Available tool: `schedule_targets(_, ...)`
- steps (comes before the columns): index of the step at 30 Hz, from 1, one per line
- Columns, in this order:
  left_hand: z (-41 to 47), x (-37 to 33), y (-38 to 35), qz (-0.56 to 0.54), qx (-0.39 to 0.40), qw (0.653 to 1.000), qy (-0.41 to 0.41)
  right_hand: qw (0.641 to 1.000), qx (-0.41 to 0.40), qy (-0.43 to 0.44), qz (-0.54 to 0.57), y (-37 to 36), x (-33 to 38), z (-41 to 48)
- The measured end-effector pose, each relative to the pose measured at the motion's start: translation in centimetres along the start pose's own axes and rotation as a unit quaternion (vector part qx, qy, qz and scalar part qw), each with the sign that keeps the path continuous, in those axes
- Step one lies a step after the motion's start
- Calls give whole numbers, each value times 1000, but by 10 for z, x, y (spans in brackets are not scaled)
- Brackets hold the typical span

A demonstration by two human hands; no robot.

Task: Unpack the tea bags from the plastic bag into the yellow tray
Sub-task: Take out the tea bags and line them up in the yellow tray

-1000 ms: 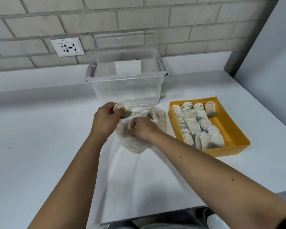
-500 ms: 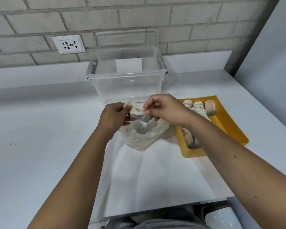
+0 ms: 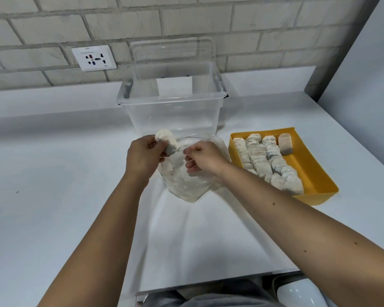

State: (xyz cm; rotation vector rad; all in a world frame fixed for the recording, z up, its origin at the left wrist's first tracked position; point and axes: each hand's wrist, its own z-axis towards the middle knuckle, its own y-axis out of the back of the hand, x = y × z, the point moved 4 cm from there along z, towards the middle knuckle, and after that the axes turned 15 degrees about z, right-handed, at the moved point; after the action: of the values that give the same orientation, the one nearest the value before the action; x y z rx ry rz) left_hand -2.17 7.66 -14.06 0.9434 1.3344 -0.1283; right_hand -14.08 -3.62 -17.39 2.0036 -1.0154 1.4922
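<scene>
The left hand (image 3: pixel 142 160) is clamped on a clump of tea bags (image 3: pixel 166 140), fingers curled round its lower end, so the pale top sticks up above the knuckles. Just beside it, the right hand (image 3: pixel 203 158) hangs over the mouth of the bag (image 3: pixel 186 187) with its fingers curled; whether they pinch the film or a string cannot be told. The two hands are near each other but apart. The bag is clear plastic and lies crumpled on the table (image 3: pixel 53 173) under both hands, with a few tea bags faintly visible inside. To the right of it, close by, sits the tray (image 3: pixel 317 171), yellow, with rows of tea bags (image 3: pixel 266 160) packed along its left side and a single tea bag (image 3: pixel 285 144) standing at the far end. Behind the hands stands a clear bin (image 3: pixel 171 114), its lid (image 3: pixel 171 52) leaning upright on the brick wall (image 3: pixel 275 23), and a socket (image 3: pixel 93 57) is on the wall to the left.
</scene>
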Motion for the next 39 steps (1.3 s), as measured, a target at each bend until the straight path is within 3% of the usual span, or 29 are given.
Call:
schedule_targets(3, 4, 3, 2, 0, 6, 1000, 8, 998, 29, -60, -17, -14, -17, 8)
schedule_targets(8, 6, 9, 0, -5, 13, 1000, 17, 992, 79, -87, -45, -29, -19, 6)
schedule_targets(14, 6, 8, 1, -20, 21, 1000, 10, 979, 110, -49, -164, -26, -20, 9)
schedule_targets(27, 0, 6, 0, 2, 50, 999, 5, 968, 93, -44, -228, -36, -27, 7)
schedule_targets(35, -3, 4, -2, 63, 39, 997, -7, 950, 111, 6, -292, -23, -10, 1)
schedule_targets(39, -1, 6, 3, 70, 24, 997, -10, 939, 90, 91, -318, -11, 15, -10)
